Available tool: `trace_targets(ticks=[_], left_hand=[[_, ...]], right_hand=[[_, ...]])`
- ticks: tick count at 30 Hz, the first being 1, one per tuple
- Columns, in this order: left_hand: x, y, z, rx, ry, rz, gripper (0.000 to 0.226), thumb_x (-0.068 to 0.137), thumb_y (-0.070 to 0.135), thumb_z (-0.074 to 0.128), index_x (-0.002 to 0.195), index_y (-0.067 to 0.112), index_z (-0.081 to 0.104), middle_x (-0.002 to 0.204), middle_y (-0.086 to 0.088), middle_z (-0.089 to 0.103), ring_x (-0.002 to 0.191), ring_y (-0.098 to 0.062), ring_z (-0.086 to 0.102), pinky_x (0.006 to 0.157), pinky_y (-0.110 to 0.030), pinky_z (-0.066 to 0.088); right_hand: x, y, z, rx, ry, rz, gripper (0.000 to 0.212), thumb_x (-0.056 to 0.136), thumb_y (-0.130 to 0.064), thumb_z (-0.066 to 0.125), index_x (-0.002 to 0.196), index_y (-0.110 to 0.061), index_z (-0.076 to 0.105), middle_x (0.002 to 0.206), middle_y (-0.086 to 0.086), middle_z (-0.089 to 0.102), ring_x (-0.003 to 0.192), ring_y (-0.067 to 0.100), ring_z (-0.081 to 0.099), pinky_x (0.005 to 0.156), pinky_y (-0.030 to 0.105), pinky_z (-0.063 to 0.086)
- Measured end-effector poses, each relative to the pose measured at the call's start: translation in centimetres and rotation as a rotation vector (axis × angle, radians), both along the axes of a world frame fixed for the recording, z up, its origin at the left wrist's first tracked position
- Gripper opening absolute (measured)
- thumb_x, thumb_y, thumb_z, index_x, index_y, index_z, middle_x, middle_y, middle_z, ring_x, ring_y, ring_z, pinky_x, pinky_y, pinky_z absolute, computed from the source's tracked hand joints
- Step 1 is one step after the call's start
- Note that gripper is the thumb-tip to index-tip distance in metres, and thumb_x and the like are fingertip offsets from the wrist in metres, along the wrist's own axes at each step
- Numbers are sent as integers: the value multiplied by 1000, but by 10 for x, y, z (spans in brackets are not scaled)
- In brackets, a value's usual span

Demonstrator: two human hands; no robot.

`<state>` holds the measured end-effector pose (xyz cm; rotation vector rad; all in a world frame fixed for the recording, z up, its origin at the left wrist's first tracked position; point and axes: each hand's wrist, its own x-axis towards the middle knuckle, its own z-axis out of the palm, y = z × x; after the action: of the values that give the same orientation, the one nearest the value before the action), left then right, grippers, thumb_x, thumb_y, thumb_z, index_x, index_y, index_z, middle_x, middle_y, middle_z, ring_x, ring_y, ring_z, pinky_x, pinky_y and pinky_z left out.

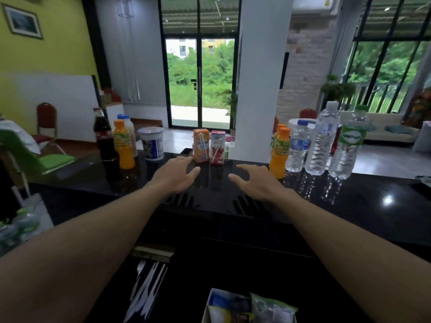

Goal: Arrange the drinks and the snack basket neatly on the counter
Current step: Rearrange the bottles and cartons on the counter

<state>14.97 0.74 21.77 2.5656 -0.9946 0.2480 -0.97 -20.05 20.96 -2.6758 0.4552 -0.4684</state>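
Note:
Two small drink cartons stand side by side at the far edge of the black counter [349,206]: an orange carton [201,145] and a red carton [217,148]. My left hand [177,176] hovers with spread fingers just in front of the orange carton, fingertips close to its base. My right hand [254,180] hovers open to the right of the red carton, holding nothing. On the left stand a cola bottle [103,136], an orange juice bottle [123,145], a milky bottle [129,134] and a white tub [152,143]. The snack basket [247,308] sits at the bottom edge.
On the right stand two orange juice bottles [278,155] and three clear water bottles [323,138], close together. White plastic cutlery [149,283] lies on a lower surface below the counter. A green chair [35,157] is at the left.

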Motion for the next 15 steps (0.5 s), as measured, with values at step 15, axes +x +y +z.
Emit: trace_targets(ticks=[15], left_hand=[[113, 145, -17, 21, 13, 198, 59, 97, 58, 40, 137, 16, 52, 141, -10, 50, 123, -31, 52, 97, -46, 46]], right_hand=[[141, 129, 0, 85, -56, 179, 68, 92, -64, 56, 144, -21, 53, 144, 3, 58, 132, 24, 53, 109, 38, 42]])
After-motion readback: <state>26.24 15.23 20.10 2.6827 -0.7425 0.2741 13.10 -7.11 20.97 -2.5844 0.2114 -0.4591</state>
